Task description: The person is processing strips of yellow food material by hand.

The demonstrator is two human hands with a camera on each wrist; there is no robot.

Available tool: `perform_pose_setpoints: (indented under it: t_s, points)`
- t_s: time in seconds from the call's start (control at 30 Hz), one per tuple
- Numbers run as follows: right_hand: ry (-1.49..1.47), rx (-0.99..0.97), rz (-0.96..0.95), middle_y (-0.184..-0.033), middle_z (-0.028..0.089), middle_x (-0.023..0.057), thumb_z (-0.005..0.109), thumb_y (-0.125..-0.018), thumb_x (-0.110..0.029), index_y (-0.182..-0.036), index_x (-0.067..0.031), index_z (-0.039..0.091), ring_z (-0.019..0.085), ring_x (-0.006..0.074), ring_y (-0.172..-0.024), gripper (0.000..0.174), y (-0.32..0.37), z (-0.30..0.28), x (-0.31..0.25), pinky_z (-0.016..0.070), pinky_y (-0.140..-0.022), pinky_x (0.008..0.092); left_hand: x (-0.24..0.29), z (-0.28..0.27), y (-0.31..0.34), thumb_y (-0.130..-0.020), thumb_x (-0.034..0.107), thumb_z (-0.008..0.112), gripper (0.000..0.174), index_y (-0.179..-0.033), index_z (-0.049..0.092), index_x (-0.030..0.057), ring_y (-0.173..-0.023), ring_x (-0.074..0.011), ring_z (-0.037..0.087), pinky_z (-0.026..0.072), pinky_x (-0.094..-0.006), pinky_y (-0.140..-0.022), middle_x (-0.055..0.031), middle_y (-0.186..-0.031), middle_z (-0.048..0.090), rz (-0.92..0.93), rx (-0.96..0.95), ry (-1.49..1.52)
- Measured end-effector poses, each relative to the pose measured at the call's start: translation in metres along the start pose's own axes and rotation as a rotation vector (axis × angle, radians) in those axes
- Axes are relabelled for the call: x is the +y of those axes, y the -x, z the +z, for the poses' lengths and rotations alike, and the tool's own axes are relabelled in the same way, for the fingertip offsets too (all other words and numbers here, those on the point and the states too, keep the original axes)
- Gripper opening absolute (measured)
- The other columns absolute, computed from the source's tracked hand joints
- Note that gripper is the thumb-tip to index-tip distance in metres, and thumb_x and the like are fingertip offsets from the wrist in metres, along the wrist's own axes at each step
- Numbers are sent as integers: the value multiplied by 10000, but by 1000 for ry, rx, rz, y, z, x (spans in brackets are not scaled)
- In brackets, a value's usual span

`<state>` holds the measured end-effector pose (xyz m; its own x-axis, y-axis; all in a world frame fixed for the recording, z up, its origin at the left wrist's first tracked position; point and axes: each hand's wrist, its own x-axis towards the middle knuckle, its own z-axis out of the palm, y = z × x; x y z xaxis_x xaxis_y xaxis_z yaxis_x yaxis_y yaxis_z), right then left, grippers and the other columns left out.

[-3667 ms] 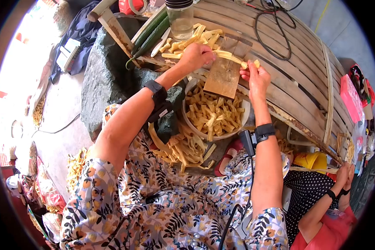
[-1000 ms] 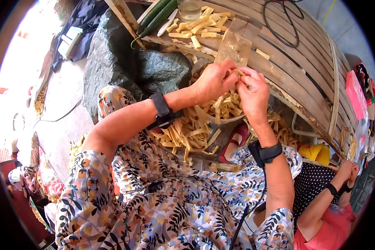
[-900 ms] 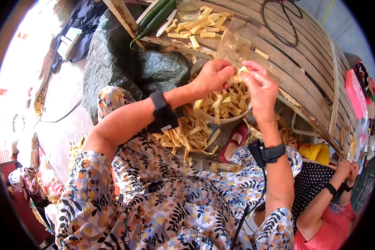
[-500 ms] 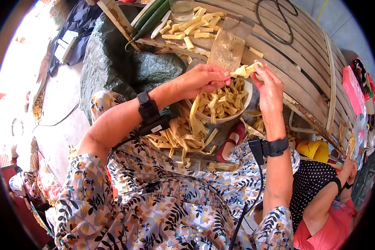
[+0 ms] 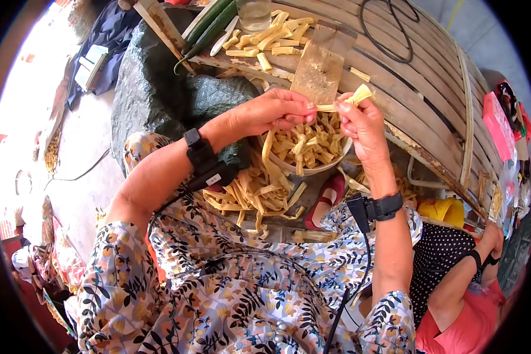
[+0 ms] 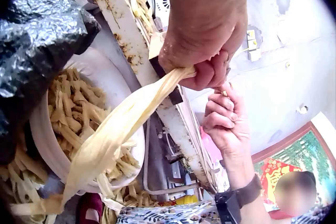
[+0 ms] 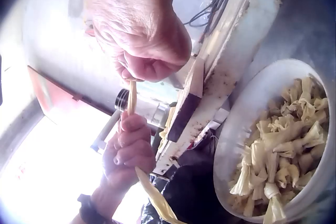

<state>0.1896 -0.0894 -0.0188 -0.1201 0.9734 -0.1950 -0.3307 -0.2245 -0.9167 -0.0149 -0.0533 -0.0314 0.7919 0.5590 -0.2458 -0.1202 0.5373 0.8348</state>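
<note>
A pale yellow strip [image 5: 324,108] is stretched between my hands just in front of the board, above the tub. My left hand [image 5: 280,111] pinches it on one side; a long flat tail [image 6: 121,129] hangs down from that hand in the left wrist view. My right hand [image 5: 363,121] pinches the other part, with a frayed end [image 5: 361,93] sticking up past the fingers, which hide the knot. In the right wrist view a short taut length [image 7: 132,98] joins both hands. Below, the white tub [image 5: 343,154] holds many knotted yellow pieces [image 5: 305,144].
A wooden board [image 5: 318,71] lies on the slatted table [image 5: 395,76], with cut yellow pieces [image 5: 277,35], cucumbers [image 5: 212,26], a white-handled knife [image 5: 224,36] and a jar [image 5: 253,15] left of it. Loose strips [image 5: 248,194] lie below the tub. Another person's hands [image 5: 491,242] are at right.
Hands were over the board, then close together above the tub working the strip. They drew apart with a knot showing between them; now the right fingers cover that knot.
</note>
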Motion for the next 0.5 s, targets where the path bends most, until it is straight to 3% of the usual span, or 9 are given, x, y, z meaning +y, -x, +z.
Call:
perform_pose_setpoints:
  t_s: [0.2, 0.3, 0.4, 0.5]
  points:
    - [27, 5, 59, -634, 506, -6, 627, -787, -123, -860, -15, 587, 376, 17, -464, 136, -5, -9, -7, 272, -401, 154, 9, -7, 4, -895, 198, 489, 215, -845, 577, 8, -480, -27, 331, 265, -161, -432, 56, -565, 403, -13, 76, -156]
    - [26, 47, 35, -644, 514, 2, 631, -793, -147, -859, -12, 593, 394, 23, -483, 155, -14, -9, -9, 292, -414, 157, 25, -2, 9, -889, 215, 501, 231, -868, 598, 6, -518, -39, 394, 329, -171, -473, 41, -587, 451, 43, 174, -419]
    - [7, 106, -23, -658, 528, 20, 634, -797, -168, -855, -6, 595, 421, 37, -507, 176, -32, -10, -10, 331, -432, 168, 37, -21, 2, -879, 201, 509, 225, -860, 614, 4, -550, -34, 422, 357, -174, -499, 38, -602, 469, 211, 269, -735]
    - [-10, 161, -119, -661, 539, 35, 637, -799, -188, -837, 3, 594, 433, 47, -504, 200, -50, -3, -15, 361, -444, 175, 53, -31, -15, -861, 157, 514, 190, -850, 624, 2, -537, -32, 394, 330, -177, -487, 44, -600, 458, 284, 407, -738]
